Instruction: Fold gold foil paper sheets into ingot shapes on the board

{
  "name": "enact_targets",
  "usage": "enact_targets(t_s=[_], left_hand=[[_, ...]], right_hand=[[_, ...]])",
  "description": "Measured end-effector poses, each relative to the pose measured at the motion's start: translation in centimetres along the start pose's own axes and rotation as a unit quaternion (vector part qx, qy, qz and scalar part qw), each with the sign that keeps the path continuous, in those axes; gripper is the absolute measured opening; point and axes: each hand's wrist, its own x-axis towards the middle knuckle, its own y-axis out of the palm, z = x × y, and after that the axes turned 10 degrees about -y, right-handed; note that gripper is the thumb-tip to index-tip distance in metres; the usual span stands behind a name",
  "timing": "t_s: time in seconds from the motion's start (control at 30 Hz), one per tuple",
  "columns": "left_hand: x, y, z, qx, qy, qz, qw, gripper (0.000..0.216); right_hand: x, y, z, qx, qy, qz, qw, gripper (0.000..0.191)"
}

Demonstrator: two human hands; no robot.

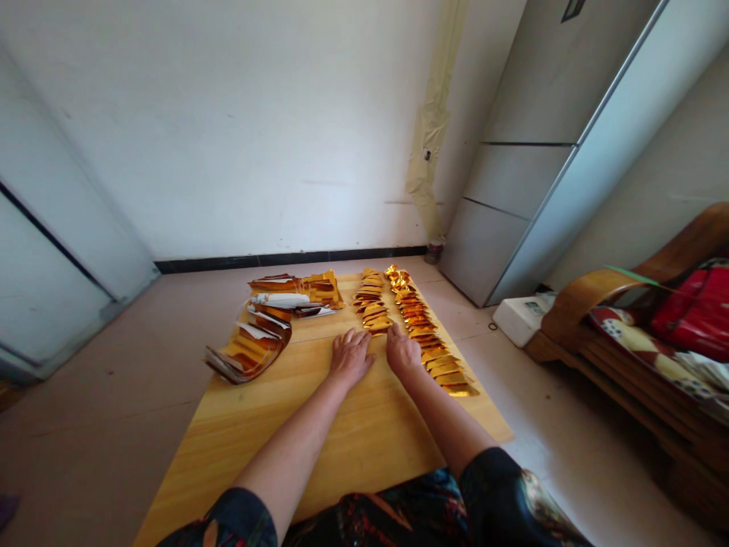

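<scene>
On the wooden board, my left hand (351,358) lies with its fingers stretched out, their tips at the near end of a short row of folded gold foil papers (373,302). Close by, my right hand (403,352) is closed, fingers curled, and its fingertips touch the same end of that row from the right. Whatever it may hold is hidden. To its right runs a longer row of folded gold foil papers (424,330), overlapping one another. At the left lie stacks of gold paper sheets, one flat (324,289) and one curled up (250,351).
The wooden board (273,433) reaches from my lap toward a white wall (256,137). A grey cabinet or fridge (512,182) stands at the back right. A white box (521,319) is on the floor beside a wooden bench (615,365) with a red bag (695,308).
</scene>
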Motion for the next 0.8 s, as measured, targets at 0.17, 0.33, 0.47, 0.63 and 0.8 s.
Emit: enact_targets(t_s=[0.17,0.33,0.47,0.63,0.8], left_hand=[[0.0,0.1,0.0,-0.001,0.000,-0.009,1.000,0.046],[0.1,0.1,-0.2,0.011,-0.005,-0.011,1.000,0.046],[0.3,0.1,-0.5,0.015,0.000,-0.016,1.000,0.045],[0.6,0.2,-0.7,0.013,-0.004,-0.018,1.000,0.042],[0.8,0.2,-0.7,0.010,-0.009,-0.018,1.000,0.043]], right_hand=[[0.2,0.0,0.1,0.001,-0.002,0.003,1.000,0.033],[0.6,0.3,-0.2,-0.003,-0.002,0.011,1.000,0.033],[1.0,0.1,-0.2,-0.008,-0.004,0.022,1.000,0.036],[1.5,-0.3,-0.3,-0.004,-0.006,0.036,0.999,0.040],[1.9,-0.4,-0.3,-0.008,-0.015,0.046,0.999,0.041]])
